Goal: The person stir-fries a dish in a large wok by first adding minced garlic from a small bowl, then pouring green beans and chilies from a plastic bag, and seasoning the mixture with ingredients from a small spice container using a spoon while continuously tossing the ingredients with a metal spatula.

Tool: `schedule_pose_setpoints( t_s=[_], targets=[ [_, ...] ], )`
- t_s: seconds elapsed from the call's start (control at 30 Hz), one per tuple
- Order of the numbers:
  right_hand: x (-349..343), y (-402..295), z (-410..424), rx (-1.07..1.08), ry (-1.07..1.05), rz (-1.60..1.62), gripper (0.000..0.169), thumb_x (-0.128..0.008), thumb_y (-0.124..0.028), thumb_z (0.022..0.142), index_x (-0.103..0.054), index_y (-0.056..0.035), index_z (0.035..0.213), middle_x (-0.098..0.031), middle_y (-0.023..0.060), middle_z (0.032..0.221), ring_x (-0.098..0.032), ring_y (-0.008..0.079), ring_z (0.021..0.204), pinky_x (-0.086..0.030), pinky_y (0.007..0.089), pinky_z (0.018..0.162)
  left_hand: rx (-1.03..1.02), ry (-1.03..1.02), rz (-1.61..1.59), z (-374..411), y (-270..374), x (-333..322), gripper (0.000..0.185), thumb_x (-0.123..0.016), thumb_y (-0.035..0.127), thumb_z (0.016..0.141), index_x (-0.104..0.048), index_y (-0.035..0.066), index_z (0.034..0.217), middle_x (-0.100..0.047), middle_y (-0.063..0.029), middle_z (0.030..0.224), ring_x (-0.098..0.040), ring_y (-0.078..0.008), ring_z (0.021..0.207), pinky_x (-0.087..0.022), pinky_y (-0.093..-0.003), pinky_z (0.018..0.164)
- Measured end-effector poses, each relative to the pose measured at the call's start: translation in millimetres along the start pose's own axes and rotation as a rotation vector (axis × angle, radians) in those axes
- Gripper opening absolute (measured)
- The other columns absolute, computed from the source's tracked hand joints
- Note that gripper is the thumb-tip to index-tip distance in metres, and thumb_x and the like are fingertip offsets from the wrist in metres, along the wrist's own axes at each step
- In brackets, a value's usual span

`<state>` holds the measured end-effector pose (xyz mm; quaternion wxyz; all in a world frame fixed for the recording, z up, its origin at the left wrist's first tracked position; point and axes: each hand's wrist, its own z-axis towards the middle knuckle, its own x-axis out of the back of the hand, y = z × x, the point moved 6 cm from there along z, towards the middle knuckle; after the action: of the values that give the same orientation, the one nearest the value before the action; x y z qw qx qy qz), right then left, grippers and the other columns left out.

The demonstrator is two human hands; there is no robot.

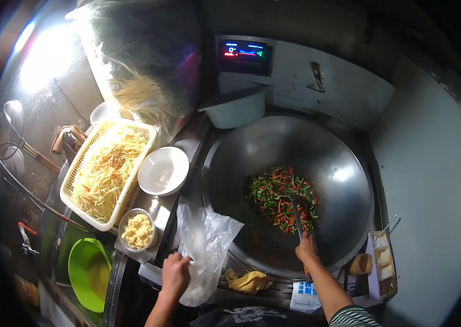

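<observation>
A large steel wok holds chopped red and green chili peppers near its middle. My right hand grips the handle of a metal spatula, whose blade rests among the peppers. To the left, my left hand is closed on the edge of a clear plastic bag, which hangs over the gap beside the wok's rim. What the bag holds, if anything, cannot be told.
Left stand a basket of shredded vegetable, a white bowl, a tub of minced garlic-like pieces and a green basin. A pale basin sits behind the wok; a yellow cloth, printed packet and seasoning box lie in front.
</observation>
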<state>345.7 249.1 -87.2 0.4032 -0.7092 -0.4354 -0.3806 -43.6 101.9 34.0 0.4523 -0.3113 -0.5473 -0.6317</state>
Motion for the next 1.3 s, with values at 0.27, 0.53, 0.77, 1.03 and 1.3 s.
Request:
schedule_pose_setpoints(
  t_s=[0.27,0.53,0.77,1.03,1.3],
  targets=[
    [100,77,4,-0.07,-0.216,0.651,0.019,-0.058,-0.008,0.079,-0.047,-0.0015,0.094,-0.056,0.01,0.067,-0.058,0.0185,0.052,-0.047,0.0314,0.04,0.112,-0.279,0.308,-11,-64,-101,0.017,-0.05,0.019,0.074,-0.064,0.01,0.075,-0.058,-0.0129,0.079,-0.057,-0.0302,0.082,-0.042,-0.0415,0.07],
    [169,126,-40,-0.428,-0.662,1.062,0.016,-0.052,-0.01,0.085,-0.049,0.0054,0.087,-0.053,0.0107,0.073,-0.048,0.0133,0.055,-0.04,0.024,0.046,0.167,-0.251,0.189,7,-77,-113,0.021,-0.053,0.017,0.071,-0.061,0.009,0.089,-0.059,-0.015,0.083,-0.057,-0.0335,0.084,-0.045,-0.043,0.072],
    [32,112,53,-0.322,-0.712,0.713,0.021,-0.05,-0.016,0.087,-0.055,0.0042,0.085,-0.06,0.0157,0.068,-0.058,0.0198,0.053,-0.045,0.0304,0.043,0.261,-0.121,-0.047,17,-42,-46,0.035,-0.046,-0.001,0.073,-0.056,0.005,0.106,-0.055,-0.0189,0.094,-0.053,-0.0364,0.091,-0.043,-0.0428,0.076],
    [99,-33,114,0.208,0.073,-0.317,0.024,-0.053,-0.019,0.084,-0.058,-0.0033,0.101,-0.061,0.0231,0.094,-0.058,0.04,0.09,-0.046,0.0473,0.076,0.04,-0.055,-0.12,45,47,-36,0.032,-0.068,0.011,0.067,-0.058,0.007,0.097,-0.054,-0.0114,0.101,-0.049,-0.0309,0.098,-0.041,-0.0402,0.082],
    [189,53,42,0.341,-0.219,-0.493,0.031,-0.055,-0.02,0.083,-0.058,-0.0055,0.111,-0.063,0.0165,0.086,-0.06,0.0332,0.078,-0.048,0.043,0.07,0.273,-0.196,0.041,26,-11,-90,0.042,-0.069,0.021,0.065,-0.056,0.005,0.103,-0.05,-0.0164,0.11,-0.043,-0.0345,0.107,-0.036,-0.0443,0.088]
  ],
)
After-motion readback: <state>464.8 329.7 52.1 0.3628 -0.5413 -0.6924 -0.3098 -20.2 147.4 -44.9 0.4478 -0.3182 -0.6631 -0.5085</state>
